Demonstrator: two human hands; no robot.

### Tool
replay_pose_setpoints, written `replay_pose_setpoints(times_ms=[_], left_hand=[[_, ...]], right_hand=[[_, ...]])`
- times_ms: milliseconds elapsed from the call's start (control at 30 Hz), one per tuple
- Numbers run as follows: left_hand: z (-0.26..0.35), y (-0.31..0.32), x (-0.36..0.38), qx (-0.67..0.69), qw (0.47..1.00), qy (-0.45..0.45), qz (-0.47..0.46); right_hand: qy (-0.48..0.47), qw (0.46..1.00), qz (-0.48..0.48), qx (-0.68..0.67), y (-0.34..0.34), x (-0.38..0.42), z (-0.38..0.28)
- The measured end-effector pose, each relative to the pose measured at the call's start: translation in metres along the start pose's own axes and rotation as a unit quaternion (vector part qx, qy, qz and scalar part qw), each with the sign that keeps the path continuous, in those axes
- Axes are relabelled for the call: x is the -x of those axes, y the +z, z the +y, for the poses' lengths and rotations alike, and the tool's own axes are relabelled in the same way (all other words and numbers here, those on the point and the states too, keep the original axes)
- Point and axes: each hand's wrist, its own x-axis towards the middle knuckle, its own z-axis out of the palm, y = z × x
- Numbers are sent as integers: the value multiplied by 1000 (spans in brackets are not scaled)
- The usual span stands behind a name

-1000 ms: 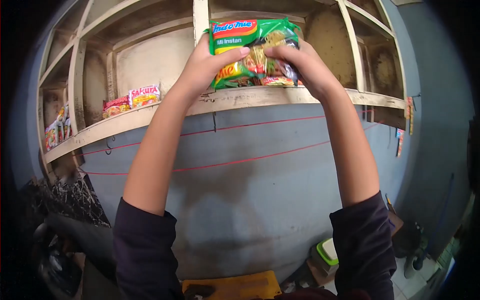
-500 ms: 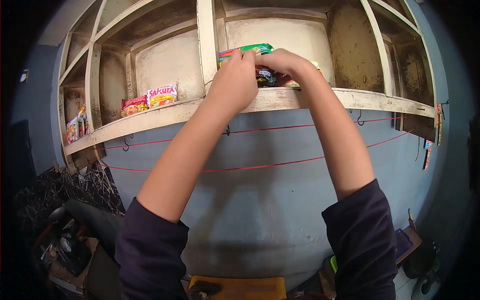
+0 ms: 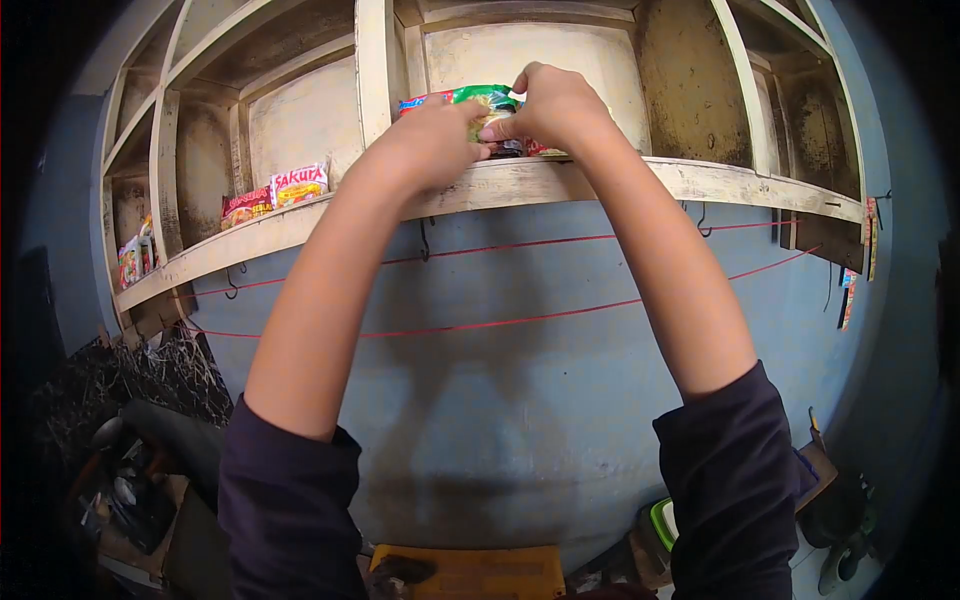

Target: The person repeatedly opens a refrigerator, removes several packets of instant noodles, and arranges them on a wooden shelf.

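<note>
A green noodle packet with red and blue at its left end stands among other packets in the middle shelf compartment. My left hand lies across the front of the packet, its fingers and thumb around the left part. At the packet's right side my right hand grips it, thumb on the front and index finger bent near the top edge. Dark and red packets show partly below, between my hands. The hands hide most of the lower packets.
Two Sakura packets, one white-red and one dark red, lean in the compartment to the left. More packets stand at far left. Below the shelf's front ledge hang metal hooks and red strings.
The view has shifted, so the shelf sits further left. My hands have moved apart: the left slid lower along the packet, and the right opened from a bent-over pose to a thumb-and-finger grip.
</note>
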Motion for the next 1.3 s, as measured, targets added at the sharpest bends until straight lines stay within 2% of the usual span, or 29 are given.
replay_pose_setpoints(times_ms=[100,133,167,200,267,300,367,400,433,467,500,567,600,667,767,800,867,900,933,1000,1067,1133,1200,1300], left_hand=[[5,3,19,52,999,1,-2],[7,6,26,99,994,6,36],[9,9,35,144,987,8,74],[11,12,46,141,987,0,73],[16,22,72,151,947,94,266],[23,25,96,167,943,81,276],[33,39,156,159,951,40,263],[39,50,189,181,953,8,242],[45,62,225,199,955,-26,219],[47,76,263,223,952,-58,200],[45,88,305,244,948,-92,181],[44,100,387,245,934,-204,163],[48,100,428,278,896,-298,178],[48,74,506,248,860,-414,166],[65,10,581,210,791,-532,216],[68,-10,604,190,765,-567,237],[75,-50,652,172,718,-614,279],[76,-68,674,154,714,-623,280],[77,-86,697,142,696,-635,304],[65,-127,728,121,674,-652,327],[48,-169,750,95,616,-715,317],[18,-209,771,80,614,-730,291],[-15,-247,784,-49,640,-756,132],[-65,-284,803,-110,648,-735,165]], right_hand=[[-57,998,22,-31,1,11,3],[-59,997,20,-35,2,17,4],[-57,993,99,-42,4,24,4],[-56,982,175,-50,7,35,2],[-131,941,304,-68,8,72,1],[-175,912,358,-94,11,95,2],[-209,915,311,-149,15,159,2],[-245,896,276,-247,27,194,5],[-281,895,183,-294,37,233,12],[-301,867,93,-387,47,266,15],[-296,827,0,-478,65,299,16],[-220,779,-118,-575,105,360,0],[-222,750,-145,-607,124,384,-19],[-34,724,-308,-617,153,428,-70],[-24,620,-446,-645,168,471,-146],[-35,597,-463,-654,171,481,-174],[-119,528,-548,-638,171,506,-233],[-174,511,-570,-620,175,520,-264],[-176,496,-576,-626,175,534,-296],[-240,442,-595,-627,174,557,-363],[-268,404,-600,-636,163,576,-428],[-360,385,-575,-626,147,583,-494],[-361,367,-592,-621,128,582,-548],[-324,389,-552,-663,115,591,-613]])
